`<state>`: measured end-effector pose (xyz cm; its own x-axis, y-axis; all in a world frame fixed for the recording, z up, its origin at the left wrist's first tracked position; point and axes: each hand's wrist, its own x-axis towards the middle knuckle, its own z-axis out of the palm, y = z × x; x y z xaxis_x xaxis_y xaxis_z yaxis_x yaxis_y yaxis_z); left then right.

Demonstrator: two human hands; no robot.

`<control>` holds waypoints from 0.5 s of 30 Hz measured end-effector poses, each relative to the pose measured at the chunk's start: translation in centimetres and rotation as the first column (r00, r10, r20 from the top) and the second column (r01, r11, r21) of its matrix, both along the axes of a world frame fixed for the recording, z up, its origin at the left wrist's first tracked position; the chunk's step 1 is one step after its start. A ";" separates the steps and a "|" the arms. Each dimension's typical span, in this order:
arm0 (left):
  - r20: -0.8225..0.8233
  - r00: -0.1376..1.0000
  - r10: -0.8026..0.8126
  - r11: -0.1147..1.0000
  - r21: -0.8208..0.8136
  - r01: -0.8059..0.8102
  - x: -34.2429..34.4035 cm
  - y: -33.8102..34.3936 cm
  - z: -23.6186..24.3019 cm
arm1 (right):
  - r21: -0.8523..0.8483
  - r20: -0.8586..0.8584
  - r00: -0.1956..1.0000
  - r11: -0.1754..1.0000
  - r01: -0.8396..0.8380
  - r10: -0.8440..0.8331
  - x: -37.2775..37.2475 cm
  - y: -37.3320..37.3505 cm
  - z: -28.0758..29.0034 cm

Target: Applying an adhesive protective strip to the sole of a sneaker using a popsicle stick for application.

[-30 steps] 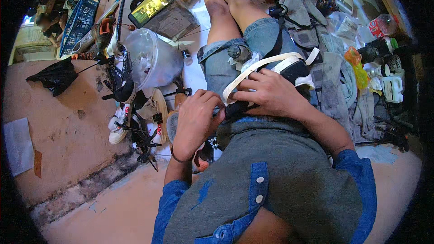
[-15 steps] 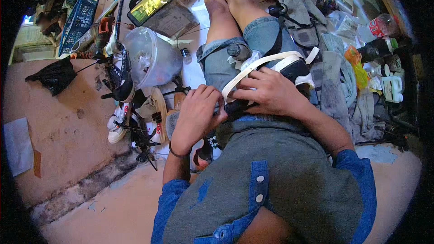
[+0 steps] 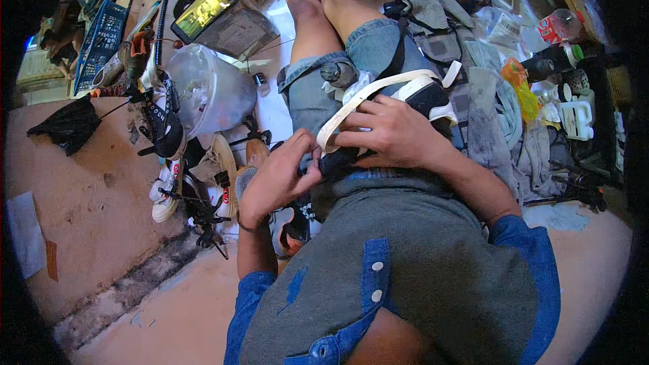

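A black shoe (image 3: pixel 424 96) with a white sole lies across my lap. A long white rubber strip (image 3: pixel 351 103) curves loose along its left side and stands away from it at the far end. My right hand (image 3: pixel 397 132) is closed over the near part of the shoe, its fingers curled between the strip and the dark upper. At the near left end of the shoe, my left hand (image 3: pixel 280 177) pinches with thumb and fingertips close to the strip. Whatever sits in that pinch is too small or hidden to make out.
A clear plastic tub (image 3: pixel 209 91) stands left of my legs, with shoes (image 3: pixel 165 189) beside it. A lit phone (image 3: pixel 205 12) leans beyond the tub. Grey cloths (image 3: pixel 483 111), a white jug (image 3: pixel 577 120) and bottles crowd the right. A dark bottle (image 3: pixel 338 73) rests between my thighs.
The whole view has shifted slightly left. My left thumb and fingers have changed their pose a little at the shoe's near end. My right hand keeps its hold.
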<state>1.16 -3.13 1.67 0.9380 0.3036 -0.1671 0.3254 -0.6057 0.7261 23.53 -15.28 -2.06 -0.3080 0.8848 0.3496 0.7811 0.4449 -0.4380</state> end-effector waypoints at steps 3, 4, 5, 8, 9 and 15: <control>-0.008 1.000 0.003 0.999 -0.051 -0.003 0.0 -0.3 0.3 | 0.017 -0.030 0.999 1.000 0.014 -0.013 0.1 -0.2 0.1; 0.025 0.999 0.044 0.994 -0.097 -0.042 0.1 -0.5 0.3 | 0.025 -0.032 0.999 1.000 0.012 -0.011 0.3 -0.1 0.2; 0.055 0.995 0.088 0.986 -0.145 -0.079 0.1 -0.6 0.2 | 0.033 -0.034 0.999 0.999 0.011 -0.010 0.3 -0.2 0.3; 0.045 0.998 0.039 0.993 -0.109 -0.034 -0.2 -0.3 0.4 | -0.006 -0.071 0.997 1.000 0.016 -0.016 0.3 -0.4 0.5; 0.044 0.998 0.039 0.993 -0.111 -0.034 -0.3 -0.3 0.4 | -0.008 -0.073 0.997 1.000 0.016 -0.016 0.3 -0.4 0.5; 0.098 0.984 0.151 0.953 -0.280 -0.118 -1.6 0.2 -0.2 | 0.034 -0.097 0.995 0.999 0.006 -0.002 0.8 -0.5 0.3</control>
<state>-0.43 -2.91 1.50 0.9095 0.3866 -0.1530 0.2935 -0.3363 0.8948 24.34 -15.75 -1.77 -0.2678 0.8728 0.4079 0.7376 0.4581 -0.4960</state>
